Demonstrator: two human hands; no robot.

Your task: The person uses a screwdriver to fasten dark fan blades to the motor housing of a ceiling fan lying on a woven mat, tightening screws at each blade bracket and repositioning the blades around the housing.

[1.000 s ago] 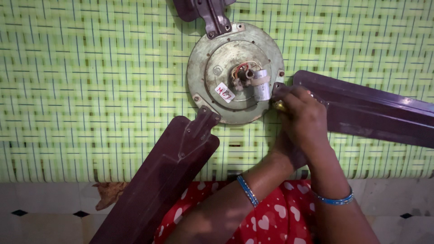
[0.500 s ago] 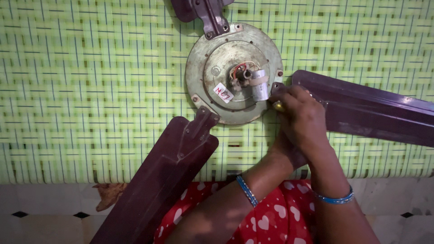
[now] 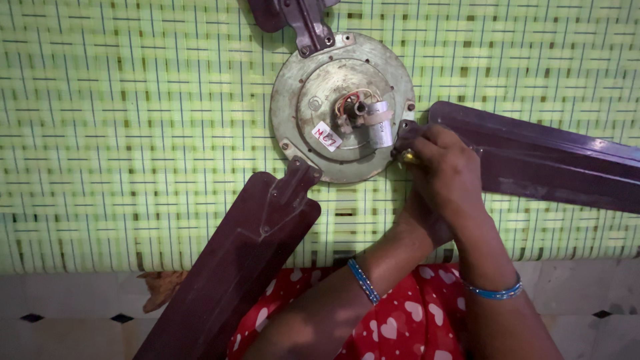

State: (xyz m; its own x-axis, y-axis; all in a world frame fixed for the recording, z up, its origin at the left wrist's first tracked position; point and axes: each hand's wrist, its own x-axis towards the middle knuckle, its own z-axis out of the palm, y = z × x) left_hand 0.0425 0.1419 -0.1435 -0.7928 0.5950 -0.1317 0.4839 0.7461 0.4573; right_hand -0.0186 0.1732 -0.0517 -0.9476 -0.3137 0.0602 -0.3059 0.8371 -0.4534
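Both hands (image 3: 443, 177) curled, knuckles up, at four o'clock of the fan motor (image 3: 343, 107), gripping a small brass part (image 3: 408, 157) by the blade (image 3: 540, 157).

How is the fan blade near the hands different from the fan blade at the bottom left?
The right blade lies nearly sideways; the lower blade slants down to the left. The right hand covers the right blade's inner end; the lower blade's bracket shows bare, with no hand near. The right blade catches more shine. Both are dark maroon and meet the round grey motor.
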